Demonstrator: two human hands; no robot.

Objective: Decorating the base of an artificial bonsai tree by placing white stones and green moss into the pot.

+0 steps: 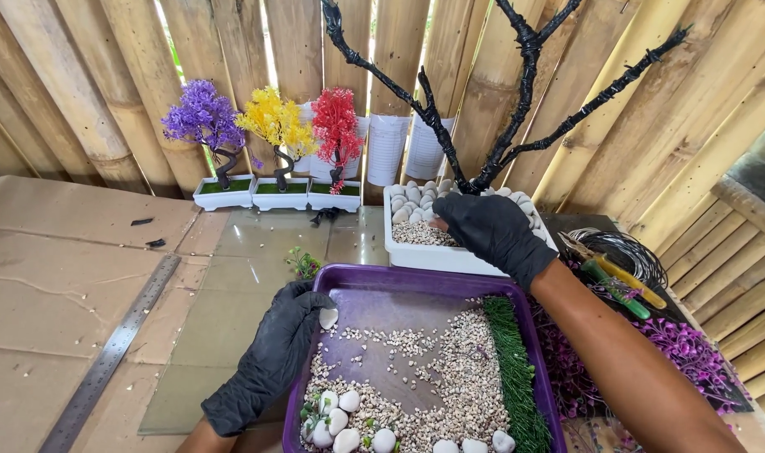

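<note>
Bamboo wall; gloved hands [493, 233] outstretched.

Probably a craft workshop: bamboo wall [483, 84], steel ruler [109, 356], wire coil [621, 247], artificial mini trees [273, 151].

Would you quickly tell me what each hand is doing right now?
Left hand: closed on a white pebble over the purple tray.
Right hand: in the white pot; grip cannot be told.

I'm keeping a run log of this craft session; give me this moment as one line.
left hand: holds white stone over purple tray | right hand: in white planter, at black tree base
</note>
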